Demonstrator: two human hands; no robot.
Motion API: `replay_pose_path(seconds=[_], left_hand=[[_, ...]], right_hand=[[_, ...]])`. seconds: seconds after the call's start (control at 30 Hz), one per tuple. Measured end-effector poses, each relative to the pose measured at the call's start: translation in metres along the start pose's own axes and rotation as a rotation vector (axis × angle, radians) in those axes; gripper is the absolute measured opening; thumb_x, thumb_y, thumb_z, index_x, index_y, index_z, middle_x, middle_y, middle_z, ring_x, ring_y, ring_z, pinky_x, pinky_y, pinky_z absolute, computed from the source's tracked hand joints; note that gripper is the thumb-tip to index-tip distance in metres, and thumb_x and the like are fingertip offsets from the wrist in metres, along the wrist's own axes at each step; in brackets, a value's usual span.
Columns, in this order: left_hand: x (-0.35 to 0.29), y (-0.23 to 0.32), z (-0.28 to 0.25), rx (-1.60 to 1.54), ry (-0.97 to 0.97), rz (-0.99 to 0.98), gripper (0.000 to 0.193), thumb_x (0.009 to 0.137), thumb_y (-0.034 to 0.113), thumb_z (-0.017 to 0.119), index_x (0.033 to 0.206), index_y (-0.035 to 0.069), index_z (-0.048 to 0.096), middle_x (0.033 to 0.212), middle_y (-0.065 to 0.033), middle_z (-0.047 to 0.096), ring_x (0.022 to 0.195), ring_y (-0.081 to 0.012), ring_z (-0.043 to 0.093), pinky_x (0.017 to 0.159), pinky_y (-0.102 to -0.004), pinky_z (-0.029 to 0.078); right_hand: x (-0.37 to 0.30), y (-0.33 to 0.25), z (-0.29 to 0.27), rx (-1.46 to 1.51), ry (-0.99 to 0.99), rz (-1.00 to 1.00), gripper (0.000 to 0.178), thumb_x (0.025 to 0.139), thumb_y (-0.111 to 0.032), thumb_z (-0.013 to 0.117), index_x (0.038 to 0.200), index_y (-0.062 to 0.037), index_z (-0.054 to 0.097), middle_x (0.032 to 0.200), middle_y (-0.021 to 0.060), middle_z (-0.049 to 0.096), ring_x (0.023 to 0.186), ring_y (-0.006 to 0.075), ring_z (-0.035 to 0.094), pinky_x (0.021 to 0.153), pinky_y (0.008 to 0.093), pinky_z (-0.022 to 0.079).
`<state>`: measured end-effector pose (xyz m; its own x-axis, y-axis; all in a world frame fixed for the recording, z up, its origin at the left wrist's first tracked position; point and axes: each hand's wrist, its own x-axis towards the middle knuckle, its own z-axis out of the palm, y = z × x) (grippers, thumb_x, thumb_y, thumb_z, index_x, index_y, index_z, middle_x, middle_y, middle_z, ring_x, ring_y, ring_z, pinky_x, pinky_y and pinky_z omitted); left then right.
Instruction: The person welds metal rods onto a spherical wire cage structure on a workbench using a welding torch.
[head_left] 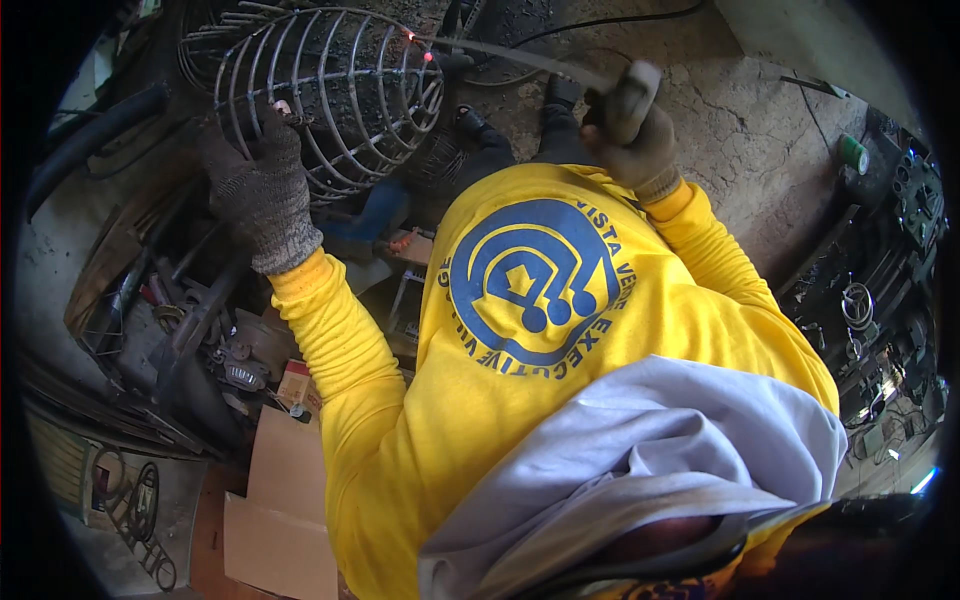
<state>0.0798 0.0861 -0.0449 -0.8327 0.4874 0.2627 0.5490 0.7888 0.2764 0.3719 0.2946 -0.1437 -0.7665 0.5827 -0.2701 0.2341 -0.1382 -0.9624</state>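
Note:
A rounded cage of bent metal rods (325, 90) lies at the upper left, its bars crossed by hoops. My left hand (262, 190), in a grey knitted glove, is closed at the cage's near left side; its fingers are partly lost in the dark. A small pinkish spot shows by its fingertips. Out to the right, my gloved right hand (632, 140) is closed around the thick end of a tool with a long, narrow grey shaft (520, 60). The shaft tapers toward two glowing red spots at the cage's upper right. The tool's exact kind is unclear.
Dark curved pipes (95, 140) and piled metal scraps crowd the left side. An opened cardboard box (280, 500) stands at the lower left. A black cable (610, 20) crosses the floor at the top. Metal parts (870, 320) line the right; a green can (853, 154) lies nearby.

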Motion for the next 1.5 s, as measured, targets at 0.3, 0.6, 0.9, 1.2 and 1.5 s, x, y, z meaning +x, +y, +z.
replay_pose_path(seconds=[0.3, 0.6, 0.9, 1.2, 1.5], left_hand=[[-0.003, 0.002, -0.002, -0.086, 0.012, 0.032, 0.058, 0.085, 0.042, 0.068, 0.124, 0.002, 0.056, 0.117, -0.0211, 0.064, 0.109, -0.0370, 0.062, 0.091, -0.0417, 0.048], [0.005, 0.006, -0.007, -0.216, -0.058, 0.024, 0.062, 0.083, 0.047, 0.072, 0.121, 0.001, 0.058, 0.111, -0.0183, 0.066, 0.102, -0.0299, 0.063, 0.091, -0.0395, 0.047], [0.040, 0.035, -0.035, -0.238, -0.132, 0.179, 0.071, 0.081, 0.050, 0.073, 0.122, -0.005, 0.056, 0.111, -0.0206, 0.064, 0.102, -0.0294, 0.063, 0.091, -0.0389, 0.047], [0.055, 0.032, -0.040, -0.077, -0.163, 0.307, 0.071, 0.081, 0.049, 0.074, 0.123, -0.005, 0.054, 0.117, -0.0241, 0.061, 0.105, -0.0344, 0.062, 0.088, -0.0412, 0.049], [0.058, 0.036, -0.037, -0.156, -0.245, 0.258, 0.068, 0.082, 0.042, 0.075, 0.126, -0.005, 0.052, 0.119, -0.0239, 0.060, 0.108, -0.0335, 0.061, 0.091, -0.0404, 0.049]], right_hand=[[0.004, 0.006, -0.020, 0.041, 0.162, 0.043, 0.038, 0.081, -0.015, 0.075, 0.113, -0.0004, 0.061, 0.092, 0.0064, 0.070, 0.083, 0.0154, 0.068, 0.076, 0.0283, 0.054], [0.004, 0.007, -0.020, 0.078, 0.224, -0.047, 0.038, 0.080, -0.013, 0.074, 0.113, -0.0009, 0.060, 0.089, 0.0061, 0.068, 0.071, 0.0139, 0.066, 0.067, 0.0274, 0.054], [0.006, -0.001, -0.042, 0.179, 0.362, -0.005, 0.029, 0.081, -0.013, 0.074, 0.103, -0.0036, 0.058, 0.079, 0.0042, 0.066, 0.062, 0.0099, 0.062, 0.054, 0.0231, 0.048], [0.008, 0.001, -0.049, 0.174, 0.363, -0.001, 0.031, 0.081, -0.011, 0.074, 0.107, -0.0035, 0.059, 0.083, 0.0034, 0.066, 0.066, 0.0089, 0.061, 0.058, 0.0235, 0.049], [0.012, -0.004, -0.065, 0.191, 0.350, -0.001, 0.035, 0.083, -0.012, 0.072, 0.113, -0.0029, 0.058, 0.088, 0.0043, 0.067, 0.071, 0.0110, 0.064, 0.061, 0.0233, 0.050]])
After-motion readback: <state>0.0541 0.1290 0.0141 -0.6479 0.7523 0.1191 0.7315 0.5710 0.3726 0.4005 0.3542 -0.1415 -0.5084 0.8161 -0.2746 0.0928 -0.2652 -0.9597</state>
